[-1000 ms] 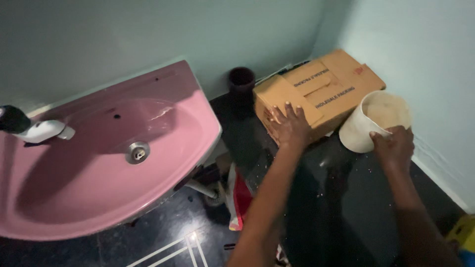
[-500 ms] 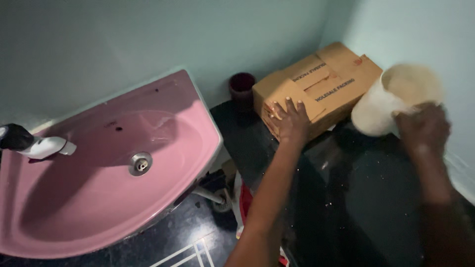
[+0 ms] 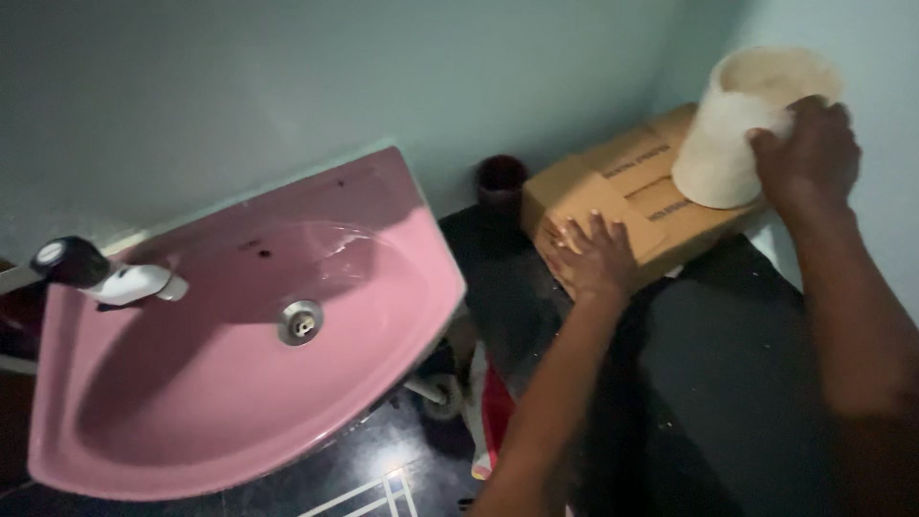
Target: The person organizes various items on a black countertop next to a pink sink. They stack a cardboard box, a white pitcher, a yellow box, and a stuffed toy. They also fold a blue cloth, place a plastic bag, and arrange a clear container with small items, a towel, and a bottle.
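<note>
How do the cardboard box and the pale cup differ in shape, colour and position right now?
The cardboard box is a brown, flat-sided block; the pale cup is round and cream-white. The box rests on the dark counter in the corner, while the cup is tilted, held above the box. The left hand lies flat and open against the box; the right hand is closed around the cup. Both are near the wall corner.

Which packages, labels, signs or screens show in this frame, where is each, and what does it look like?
Cardboard box: on the dark counter in the corner by the pale wall, right of the pink sink; rectangular, tan-brown; left hand pressed flat on its front.
Printed labelling on the box's top face: rows of dark lettering; the cream bucket held up by the right hand partly covers it.
No signs or screens.
</note>
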